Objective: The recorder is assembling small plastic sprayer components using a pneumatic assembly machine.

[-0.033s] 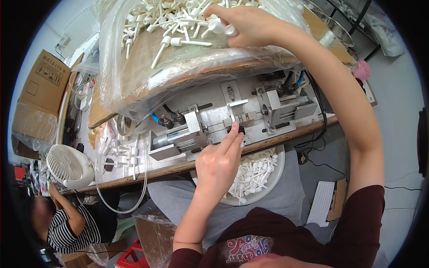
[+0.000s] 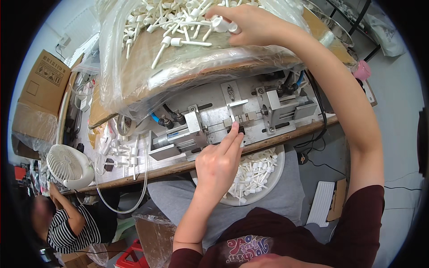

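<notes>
Over the plastic-lined pile at the top, my right hand (image 2: 254,26) is closed around white capped sticks (image 2: 219,24), their caps showing between thumb and fingers. More white capped sticks (image 2: 187,21) lie heaped there on the cardboard. My left hand (image 2: 217,166) reaches to the middle of a metal clamping fixture (image 2: 239,119), index and middle fingers stretched forward. Its index fingertip meets the lower end of a white upright piece (image 2: 232,114) beside a small black part; the thumb is hidden. Under the bench edge, a round white bowl (image 2: 280,172) of similar sticks rests at my lap.
Metal cylinder blocks with hoses flank the fixture, left (image 2: 181,134) and right (image 2: 281,109). A white fan (image 2: 70,166) and a looped clear tube (image 2: 146,178) are at left. Another person in a striped top (image 2: 73,228) works at far lower left. Black cables (image 2: 319,127) hang at right.
My right hand has shifted very slightly to the right with the sticks in it. The left hand has stayed in place.
</notes>
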A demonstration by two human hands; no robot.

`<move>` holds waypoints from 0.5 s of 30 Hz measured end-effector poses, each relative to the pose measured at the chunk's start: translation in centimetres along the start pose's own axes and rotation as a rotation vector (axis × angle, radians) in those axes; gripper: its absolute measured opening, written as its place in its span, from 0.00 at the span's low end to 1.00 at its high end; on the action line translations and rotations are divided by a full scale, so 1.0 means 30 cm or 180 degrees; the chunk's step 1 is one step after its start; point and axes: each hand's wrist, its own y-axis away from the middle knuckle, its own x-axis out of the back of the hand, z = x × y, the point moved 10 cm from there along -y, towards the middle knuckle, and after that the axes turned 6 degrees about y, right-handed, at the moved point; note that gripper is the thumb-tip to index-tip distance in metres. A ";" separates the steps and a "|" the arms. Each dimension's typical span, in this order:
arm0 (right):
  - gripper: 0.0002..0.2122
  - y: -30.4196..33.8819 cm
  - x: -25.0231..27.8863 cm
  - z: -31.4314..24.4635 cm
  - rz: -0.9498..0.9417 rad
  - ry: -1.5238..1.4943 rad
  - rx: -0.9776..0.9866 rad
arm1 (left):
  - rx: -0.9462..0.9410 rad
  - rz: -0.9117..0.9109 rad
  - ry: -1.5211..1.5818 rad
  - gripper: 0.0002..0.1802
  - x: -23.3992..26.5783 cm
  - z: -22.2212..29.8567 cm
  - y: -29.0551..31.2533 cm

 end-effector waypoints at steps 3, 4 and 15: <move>0.15 0.021 0.031 0.065 -0.0008 -0.0272 -0.0287 | 0.0053 -0.0028 0.0028 0.16 -0.003 -0.004 0.003; 0.15 0.028 0.045 0.083 0.0082 -0.0274 -0.0291 | 0.0042 -0.0030 0.0036 0.16 -0.003 -0.002 0.000; 0.10 0.141 0.058 0.316 0.0506 -0.2536 -0.1763 | -0.0061 -0.0244 0.0768 0.20 0.054 0.063 -0.002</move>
